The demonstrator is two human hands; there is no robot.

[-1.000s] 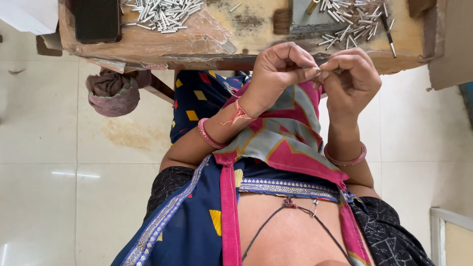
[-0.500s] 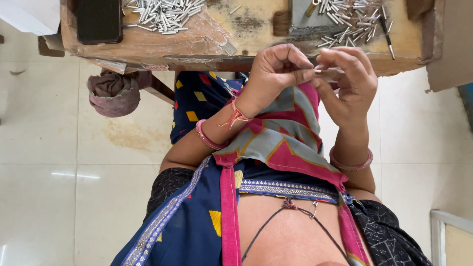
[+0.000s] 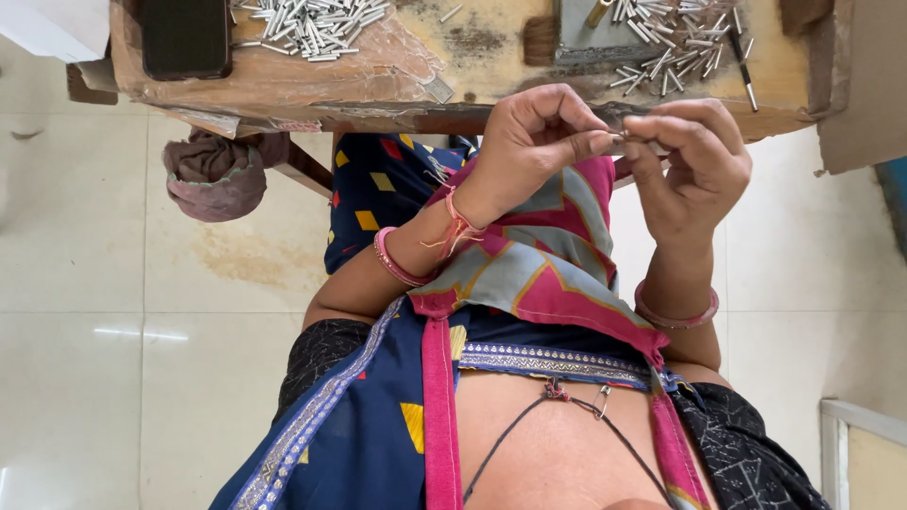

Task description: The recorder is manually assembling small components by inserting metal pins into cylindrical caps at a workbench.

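Observation:
My left hand (image 3: 534,142) and my right hand (image 3: 688,165) meet just in front of the wooden bench edge (image 3: 378,90), over my lap. Both pinch a small thin metal piece (image 3: 628,138) between thumb and fingertips; its shape is too small to make out. Pink bangles ring both wrists, and a red thread is tied on the left wrist. A pile of short silver metal pins (image 3: 312,24) lies on the bench at the left, and a second pile of pins (image 3: 675,42) lies just beyond my hands.
A dark phone (image 3: 186,36) lies on the bench's left end. A grey metal block (image 3: 586,33) stands between the piles, with a thin dark tool (image 3: 742,61) at the right. A bundled brown cloth (image 3: 215,175) sits under the bench on the pale tiled floor (image 3: 94,283).
Both hands have stayed together at the bench edge; the fingers have shifted slightly around the small metal piece, and the right hand has turned a little.

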